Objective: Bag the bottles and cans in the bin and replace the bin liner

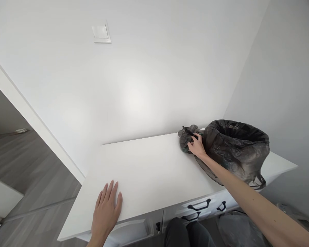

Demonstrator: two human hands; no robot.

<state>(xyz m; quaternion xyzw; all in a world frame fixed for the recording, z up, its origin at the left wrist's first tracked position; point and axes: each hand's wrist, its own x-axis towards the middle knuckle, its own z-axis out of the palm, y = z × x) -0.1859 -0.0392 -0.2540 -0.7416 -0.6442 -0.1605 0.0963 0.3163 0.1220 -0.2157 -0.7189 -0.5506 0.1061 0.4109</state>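
Observation:
My left hand (107, 206) lies flat on the front left part of a white dresser top (146, 171), fingers stretched and holding nothing. Farther back on the right, my right hand (196, 145) has its fingers bent around a small dark garbage bag (184, 139) with a gathered top. Right beside it stands a bin lined with a larger black garbage bag (237, 151), its mouth open upward. Loose edges of thin dark plastic hang from the liner onto the dresser top. What lies inside the small bag cannot be made out.
Black handles (199, 205) stick out from the dresser's drawers below the front edge. A white wall with a light switch (101, 32) rises behind. At left is a doorway with grey flooring (38, 164). A translucent plastic bag (240, 228) sits on the floor at lower right.

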